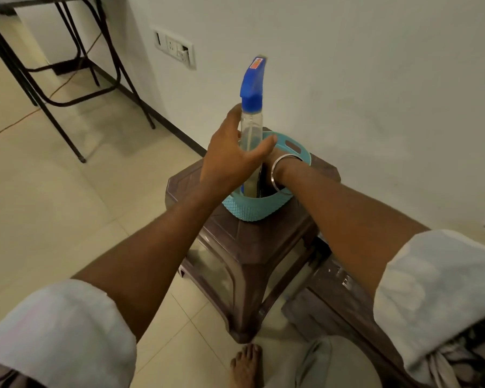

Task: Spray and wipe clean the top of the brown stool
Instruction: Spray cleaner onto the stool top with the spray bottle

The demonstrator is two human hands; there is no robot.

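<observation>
Head view: the brown stool [196, 182] stands on the tiled floor [76, 197], close against the white wall [361, 79]. A teal basket [252, 211] sits on its top, toward the far edge by the wall, and the near-left part of the top is bare. A clear spray bottle [251, 130] with a blue trigger head stands upright in the basket, its head rising well above the rim.

The left hand [233, 155] grips the bottle's body just below the blue collar, with the thumb across the front and the fingers behind. The right hand [275, 157] reaches down into the basket on the bottle's right side. It is mostly hidden behind the left hand and the bottle, so I cannot tell whether it holds anything. A silver bangle [276, 177] circles that wrist at the basket's rim. Both white sleeves [431, 289] are rolled up past the forearms.

A second stool [333, 287], also brown and marked with pale smears, stands just beside the first at its near-right corner. A bare foot [247, 365] rests on the floor before them. A black-legged folding table [76, 63] stands at far left, an orange cable [25, 116] runs under it, and a switch plate [175, 47] sits on the wall.
</observation>
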